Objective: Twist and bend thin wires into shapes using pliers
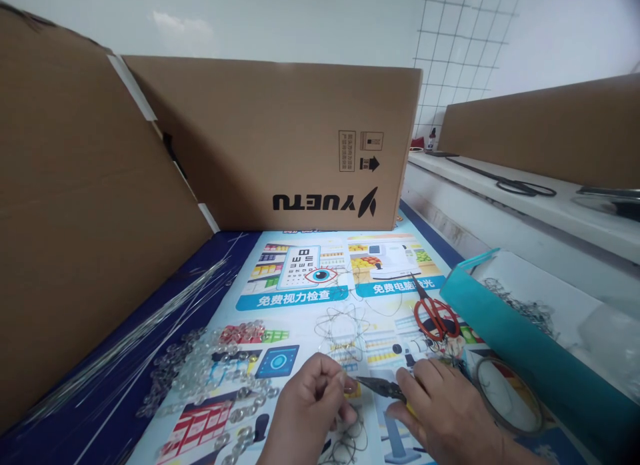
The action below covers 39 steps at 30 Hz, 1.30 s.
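My left hand (315, 408) is closed in a pinch on thin wire, most of it hidden by the fingers. In my right hand (445, 408) is a pair of needle-nose pliers (381, 387) with dark jaws and a bit of yellow handle showing. The plier tips reach the left fingertips; whether they grip the wire cannot be made out. Just beyond the left hand is a flower-like shape of looped wire (341, 326). More wire loops (350, 445) show below that hand. Red-handled scissors (436, 320) lie beyond the right hand.
Clear beads (200, 365) spread at left, beside long thin wires (135, 345). A teal box (530, 345) holding small wire pieces stands at right, near a roll of tape (507, 395). Cardboard panels (240, 132) wall the back and left. Black scissors (520, 185) rest on the ledge.
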Tool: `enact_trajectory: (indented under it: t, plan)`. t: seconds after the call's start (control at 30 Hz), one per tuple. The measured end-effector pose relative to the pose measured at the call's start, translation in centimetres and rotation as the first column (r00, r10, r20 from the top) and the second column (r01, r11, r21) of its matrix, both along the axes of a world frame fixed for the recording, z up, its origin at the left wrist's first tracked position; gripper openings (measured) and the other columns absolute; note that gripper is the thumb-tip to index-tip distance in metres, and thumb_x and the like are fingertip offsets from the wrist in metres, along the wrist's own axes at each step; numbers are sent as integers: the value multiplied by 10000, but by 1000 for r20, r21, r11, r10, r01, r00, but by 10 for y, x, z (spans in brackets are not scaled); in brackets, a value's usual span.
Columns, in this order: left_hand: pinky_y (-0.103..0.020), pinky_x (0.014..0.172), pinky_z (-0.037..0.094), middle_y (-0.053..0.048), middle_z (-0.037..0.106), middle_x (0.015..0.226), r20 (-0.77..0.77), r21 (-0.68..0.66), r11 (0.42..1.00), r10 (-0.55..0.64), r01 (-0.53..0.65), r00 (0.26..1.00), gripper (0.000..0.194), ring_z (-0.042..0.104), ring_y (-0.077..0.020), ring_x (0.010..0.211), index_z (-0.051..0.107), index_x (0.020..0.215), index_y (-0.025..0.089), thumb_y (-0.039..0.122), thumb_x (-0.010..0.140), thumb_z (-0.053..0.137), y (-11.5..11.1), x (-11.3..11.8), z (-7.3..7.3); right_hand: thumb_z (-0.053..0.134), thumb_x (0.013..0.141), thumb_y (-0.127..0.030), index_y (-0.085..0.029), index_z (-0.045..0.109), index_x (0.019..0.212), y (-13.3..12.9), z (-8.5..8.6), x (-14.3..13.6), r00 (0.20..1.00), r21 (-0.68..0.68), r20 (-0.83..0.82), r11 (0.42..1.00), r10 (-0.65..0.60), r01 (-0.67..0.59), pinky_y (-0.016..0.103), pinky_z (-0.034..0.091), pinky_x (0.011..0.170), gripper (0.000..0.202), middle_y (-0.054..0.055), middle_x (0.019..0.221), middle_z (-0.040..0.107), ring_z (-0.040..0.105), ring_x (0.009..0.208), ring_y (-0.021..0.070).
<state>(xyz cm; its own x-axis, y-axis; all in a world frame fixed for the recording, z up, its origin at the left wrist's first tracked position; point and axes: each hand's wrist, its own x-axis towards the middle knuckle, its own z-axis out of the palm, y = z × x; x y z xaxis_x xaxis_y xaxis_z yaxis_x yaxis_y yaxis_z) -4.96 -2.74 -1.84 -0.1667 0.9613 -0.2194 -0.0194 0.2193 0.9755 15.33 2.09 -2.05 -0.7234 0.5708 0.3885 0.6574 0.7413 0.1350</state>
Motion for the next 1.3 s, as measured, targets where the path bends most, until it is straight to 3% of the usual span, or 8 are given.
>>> enact_trajectory:
  t: [0.17, 0.37, 0.57, 0.63, 0.7, 0.83, 0.9, 1.3]
  plan:
    - [-173, 436, 355, -34, 677, 707, 53, 14, 1000, 11, -12, 999, 214, 586, -103, 490, 513, 707, 165, 363, 781, 546, 0, 1, 4, 606, 789, -322, -214, 584, 902, 3, 7, 0, 997, -232, -40, 971, -59, 48, 299, 352, 633, 158, 39, 761, 548, 508, 706, 203]
    - [-207, 534, 430, -21, 650, 663, 4, 124, 989, -84, 83, 996, 181, 572, -111, 544, 562, 738, 165, 335, 798, 559, 3, -8, 18, 535, 819, -297, -219, 549, 1052, 3, 15, 5, 996, -548, -88, 833, 29, -72, 289, 431, 705, 246, 86, 1009, 551, 529, 885, 214]
    - [-221, 620, 448, -8, 610, 646, -125, 178, 975, -114, 136, 986, 168, 564, -124, 627, 561, 739, 166, 292, 840, 514, 1, -12, 18, 511, 816, -322, -195, 579, 1024, 3, 16, 3, 997, -549, -44, 835, -66, 31, 409, 415, 782, 254, 116, 1003, 553, 511, 922, 276]
    - [-227, 628, 456, -10, 622, 657, -143, 172, 976, -106, 130, 984, 174, 576, -130, 639, 556, 752, 170, 299, 852, 498, 0, -11, 16, 490, 823, -363, -191, 587, 990, 2, 20, 2, 988, -598, -81, 799, -128, 54, 402, 409, 775, 258, 109, 978, 559, 514, 900, 270]
    - [-230, 642, 461, -12, 639, 673, -185, 187, 977, -69, 104, 980, 167, 594, -135, 659, 560, 767, 174, 301, 856, 498, -1, -11, 14, 425, 852, -434, -179, 590, 921, 1, 24, 2, 971, -758, -140, 652, -194, 21, 323, 424, 696, 312, 79, 872, 569, 531, 798, 217]
    - [-234, 675, 479, -16, 667, 728, -252, 302, 952, 23, 56, 967, 124, 632, -142, 704, 587, 796, 180, 271, 845, 519, -3, -9, 10, 307, 856, -605, -145, 579, 837, -2, 27, 0, 938, -976, -219, 71, -270, -207, 205, 349, 480, 534, -6, 600, 485, 456, 516, 108]
    - [-236, 691, 495, -16, 669, 756, -257, 366, 929, 52, 48, 965, 109, 643, -143, 726, 600, 805, 183, 254, 840, 524, -4, -9, 7, 344, 828, -646, -122, 589, 848, -4, 25, -1, 919, -952, -268, -69, -288, -299, 195, 328, 484, 579, -8, 600, 476, 441, 516, 94]
    - [-205, 693, 542, -12, 681, 809, -308, 502, 862, 109, 64, 945, 85, 664, -136, 759, 627, 819, 207, 182, 817, 546, -6, -5, -4, 362, 792, -695, -132, 591, 824, -11, 12, -2, 873, -940, -249, -112, -420, -322, 182, 303, 490, 608, -15, 625, 455, 397, 527, 77]
